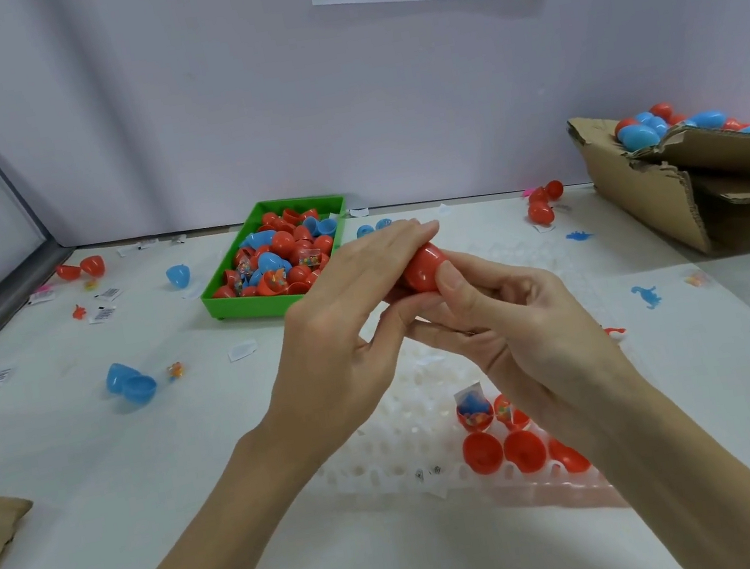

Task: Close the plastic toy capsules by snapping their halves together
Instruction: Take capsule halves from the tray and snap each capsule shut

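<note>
Red capsule (425, 268) sits at frame centre, held above the counter (98, 479) by both hands: the left hand (344, 319) wraps its far end, the right hand (506, 312) pinches it with the thumb on top. Open red halves (483, 452) rest in a white tray (391, 450) below. A green bin (276, 256) behind holds more. Small barcode slips (102, 314) lie at left, their print unreadable.
</note>
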`<state>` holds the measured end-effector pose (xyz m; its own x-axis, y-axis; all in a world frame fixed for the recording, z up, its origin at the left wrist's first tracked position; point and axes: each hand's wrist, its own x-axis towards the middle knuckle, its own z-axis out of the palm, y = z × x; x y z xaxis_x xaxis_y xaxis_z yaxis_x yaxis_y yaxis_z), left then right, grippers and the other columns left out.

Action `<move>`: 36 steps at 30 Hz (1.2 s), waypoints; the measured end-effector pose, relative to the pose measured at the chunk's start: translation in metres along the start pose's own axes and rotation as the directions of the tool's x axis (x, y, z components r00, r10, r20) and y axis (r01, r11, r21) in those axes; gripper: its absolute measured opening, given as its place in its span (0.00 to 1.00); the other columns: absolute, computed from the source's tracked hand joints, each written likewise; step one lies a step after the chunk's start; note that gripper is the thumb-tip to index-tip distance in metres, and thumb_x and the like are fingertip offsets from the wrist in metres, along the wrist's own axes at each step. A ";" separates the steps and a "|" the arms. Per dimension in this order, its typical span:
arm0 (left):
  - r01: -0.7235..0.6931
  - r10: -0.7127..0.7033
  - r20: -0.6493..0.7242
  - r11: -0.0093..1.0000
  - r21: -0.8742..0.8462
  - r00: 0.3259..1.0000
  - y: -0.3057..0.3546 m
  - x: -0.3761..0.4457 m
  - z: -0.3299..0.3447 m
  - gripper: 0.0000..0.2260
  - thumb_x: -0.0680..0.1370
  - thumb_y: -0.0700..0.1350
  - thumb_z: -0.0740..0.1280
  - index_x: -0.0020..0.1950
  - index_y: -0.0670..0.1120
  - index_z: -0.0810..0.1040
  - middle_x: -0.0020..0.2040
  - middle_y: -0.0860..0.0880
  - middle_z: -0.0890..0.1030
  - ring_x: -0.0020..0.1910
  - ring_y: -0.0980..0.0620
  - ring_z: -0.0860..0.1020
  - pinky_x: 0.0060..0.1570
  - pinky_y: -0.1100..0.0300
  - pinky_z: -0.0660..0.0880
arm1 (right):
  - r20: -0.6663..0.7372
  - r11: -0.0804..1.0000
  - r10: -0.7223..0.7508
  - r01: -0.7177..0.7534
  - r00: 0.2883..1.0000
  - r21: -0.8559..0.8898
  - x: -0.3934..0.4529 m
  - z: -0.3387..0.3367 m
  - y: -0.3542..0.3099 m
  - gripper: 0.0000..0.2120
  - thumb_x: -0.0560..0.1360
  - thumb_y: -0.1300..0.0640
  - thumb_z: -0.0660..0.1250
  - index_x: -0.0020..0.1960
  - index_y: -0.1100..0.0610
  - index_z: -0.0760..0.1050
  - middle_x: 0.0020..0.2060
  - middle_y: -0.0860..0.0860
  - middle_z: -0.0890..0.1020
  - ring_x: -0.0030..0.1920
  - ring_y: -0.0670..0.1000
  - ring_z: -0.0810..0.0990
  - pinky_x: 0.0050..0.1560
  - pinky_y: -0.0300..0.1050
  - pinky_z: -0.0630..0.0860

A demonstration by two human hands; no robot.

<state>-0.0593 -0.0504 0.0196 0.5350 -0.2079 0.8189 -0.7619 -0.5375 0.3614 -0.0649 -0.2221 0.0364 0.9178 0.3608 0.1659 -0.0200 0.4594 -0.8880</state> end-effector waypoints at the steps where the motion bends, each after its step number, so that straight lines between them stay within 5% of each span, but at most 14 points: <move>1: 0.000 0.000 0.012 1.000 -0.003 1.000 -0.002 0.001 -0.001 0.20 0.79 0.37 0.73 0.71 0.38 0.77 0.68 0.45 0.81 0.71 0.50 0.76 0.72 0.57 0.72 | -0.013 1.000 0.002 -0.002 1.000 -0.010 0.001 0.000 0.001 0.18 0.78 0.58 0.69 0.66 0.63 0.78 0.58 0.60 0.85 0.61 0.58 0.84 0.57 0.46 0.82; 5: 0.069 -0.067 0.059 0.997 -0.027 0.996 -0.002 -0.001 0.000 0.26 0.78 0.39 0.76 0.74 0.38 0.74 0.70 0.46 0.79 0.72 0.51 0.76 0.72 0.58 0.72 | -0.111 0.991 -0.067 0.054 0.992 -0.119 0.001 0.001 0.005 0.18 0.77 0.59 0.72 0.65 0.61 0.79 0.56 0.57 0.86 0.59 0.57 0.85 0.59 0.47 0.82; 9: 0.126 -0.125 -0.040 0.992 0.027 0.991 0.003 -0.006 0.006 0.22 0.77 0.38 0.76 0.70 0.39 0.78 0.66 0.46 0.82 0.67 0.50 0.79 0.68 0.56 0.76 | -0.188 0.929 -0.198 0.123 0.962 -0.350 -0.001 0.005 0.008 0.17 0.73 0.59 0.76 0.62 0.56 0.83 0.51 0.50 0.88 0.54 0.50 0.87 0.56 0.41 0.82; 13: 0.177 -0.183 -0.056 0.979 -0.104 0.981 0.008 -0.006 0.008 0.21 0.78 0.35 0.75 0.70 0.39 0.78 0.65 0.47 0.83 0.66 0.52 0.80 0.67 0.58 0.77 | -0.164 0.869 -0.279 0.177 0.946 -0.462 -0.002 0.006 0.004 0.14 0.74 0.57 0.76 0.59 0.56 0.83 0.49 0.50 0.88 0.53 0.51 0.87 0.56 0.40 0.82; 17: 0.161 -0.189 -0.106 0.960 -0.231 0.976 0.014 -0.004 0.005 0.20 0.78 0.37 0.74 0.70 0.42 0.76 0.66 0.49 0.82 0.68 0.53 0.79 0.67 0.59 0.75 | -0.072 0.959 -0.187 0.166 0.980 -0.229 -0.003 0.007 0.000 0.17 0.78 0.53 0.70 0.64 0.60 0.79 0.55 0.57 0.86 0.60 0.59 0.84 0.62 0.50 0.81; 21: 0.046 -0.068 -0.173 0.991 -0.127 0.983 0.013 -0.005 0.003 0.20 0.78 0.38 0.75 0.69 0.40 0.76 0.68 0.47 0.80 0.71 0.53 0.77 0.68 0.62 0.74 | 0.045 0.997 -0.056 0.058 0.997 -0.044 -0.003 0.005 -0.007 0.18 0.79 0.59 0.68 0.67 0.62 0.79 0.60 0.60 0.84 0.62 0.60 0.83 0.62 0.46 0.80; 25: -0.069 0.066 -0.162 0.998 -0.010 0.985 0.007 -0.005 0.001 0.20 0.76 0.39 0.76 0.66 0.39 0.77 0.67 0.48 0.79 0.71 0.53 0.77 0.70 0.60 0.73 | 0.077 0.999 0.012 -0.008 0.997 -0.043 -0.001 -0.002 -0.013 0.17 0.77 0.59 0.69 0.65 0.62 0.80 0.57 0.62 0.85 0.60 0.59 0.84 0.57 0.42 0.81; 36: -0.069 0.066 -0.100 0.997 -0.022 0.993 0.007 -0.007 0.011 0.17 0.77 0.34 0.76 0.66 0.38 0.80 0.67 0.44 0.81 0.71 0.50 0.77 0.71 0.55 0.74 | 0.049 0.997 -0.061 0.062 0.997 -0.037 0.001 -0.007 -0.006 0.15 0.80 0.60 0.67 0.63 0.67 0.79 0.52 0.62 0.84 0.54 0.60 0.85 0.60 0.49 0.80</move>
<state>-0.0640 -0.0615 0.0118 0.4441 -0.1597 0.8816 -0.8046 -0.5041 0.3140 -0.0606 -0.2303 0.0387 0.8969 0.3713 0.2400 0.0521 0.4503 -0.8913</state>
